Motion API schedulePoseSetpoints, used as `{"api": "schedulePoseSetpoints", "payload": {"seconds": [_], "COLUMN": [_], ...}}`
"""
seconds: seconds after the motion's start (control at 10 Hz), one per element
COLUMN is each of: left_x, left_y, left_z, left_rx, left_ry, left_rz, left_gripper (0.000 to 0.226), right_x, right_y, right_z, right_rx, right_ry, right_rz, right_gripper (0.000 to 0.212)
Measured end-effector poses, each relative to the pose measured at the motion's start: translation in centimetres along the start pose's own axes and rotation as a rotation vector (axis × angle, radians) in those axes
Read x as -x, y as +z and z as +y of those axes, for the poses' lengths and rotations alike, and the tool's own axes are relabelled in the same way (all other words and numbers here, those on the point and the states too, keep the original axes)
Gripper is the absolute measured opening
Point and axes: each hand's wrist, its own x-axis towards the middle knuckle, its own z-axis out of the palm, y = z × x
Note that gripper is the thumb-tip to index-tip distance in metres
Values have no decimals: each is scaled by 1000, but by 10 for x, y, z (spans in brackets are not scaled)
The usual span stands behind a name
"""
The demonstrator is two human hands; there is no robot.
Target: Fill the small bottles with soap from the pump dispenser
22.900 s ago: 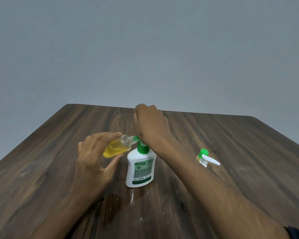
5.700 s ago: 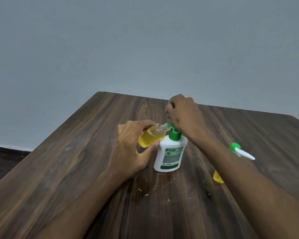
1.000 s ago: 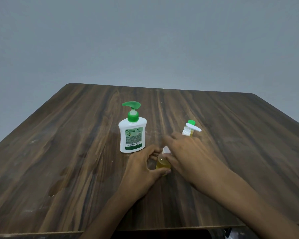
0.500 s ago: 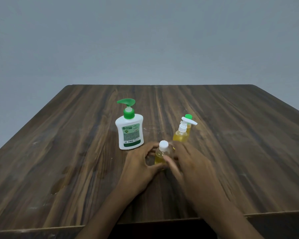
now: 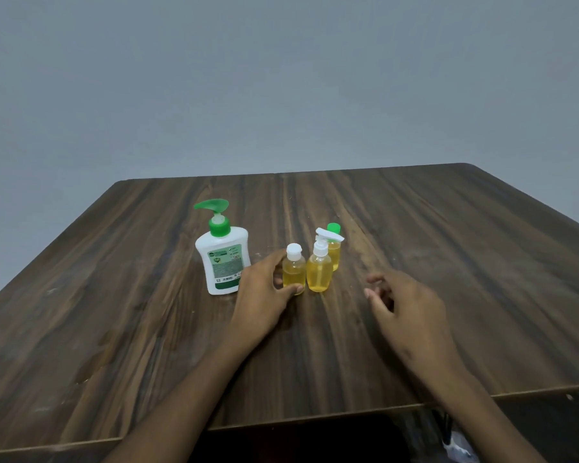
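Left grip (image 5: pixel 264 289) is curled round the small bottle with the white cap (image 5: pixel 294 270), thumb at the bottle's base on the near side and fingers reaching behind its shoulder, so the bottle is held while it stands upright on the table (image 5: pixel 114 295). Right grip (image 5: pixel 405 302) hovers low over the table to the right of the bottles, fingers loosely bent and parted, holding nothing.

All three small bottles carry yellow soap and stand close together near the middle of the table. Just right of the held one is the bottle with the white pump top (image 5: pixel 319 270) (the two look to be touching or nearly so), and behind that, slightly further right, stands the bottle with the green cap and white spray head (image 5: pixel 333 252).

Left of the group, just beside the left wrist, stands the white pump dispenser (image 5: pixel 223 259) with its green pump head turned to the left. Behind the table rises a plain grey wall (image 5: pixel 281 78).
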Motion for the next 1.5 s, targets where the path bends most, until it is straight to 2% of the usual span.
{"api": "schedulePoseSetpoints", "payload": {"seconds": [0.2, 0.3, 0.5, 0.6, 0.7, 0.8, 1.1, 1.3, 1.4, 1.5], "left_x": [3, 8, 5, 1, -4, -8, -15, -15, -8, 10], "left_y": [6, 8, 12, 18, 23, 26, 25, 23, 17, 9], "left_z": [-2, -2, 2, 3, 0, -3, -9, -7, -3, -2], "left_rx": [-3, 16, 25, -6, -20, -30, -50, -57, -78, -171], "left_ry": [-5, -30, -83, -101, -106, -102, -54, -47, 28, 78], "left_rz": [0, -14, -16, 18, 65, 79, 58, 46, 65, 132], "left_gripper": [56, 55, 78, 80, 74, 66, 49, 51, 57, 76], "right_x": [-59, -84, -106, -109, -105, -97, -76, -73, -68, -58], "right_y": [15, 25, 50, 59, 57, 51, 49, 52, 48, 42], "right_z": [5, 9, 11, 12, 15, 20, 14, 15, 20, 34], "right_rx": [-229, -331, -416, -394, -402, -406, -360, -358, -399, -437], "right_ry": [6, 4, -42, -68, -55, -37, -19, -18, -6, 38], "right_rz": [-260, -316, -297, -245, -219, -187, -147, -170, -173, -148], "right_gripper": [82, 88, 59, 39, 35, 41, 27, 31, 50, 57]}}
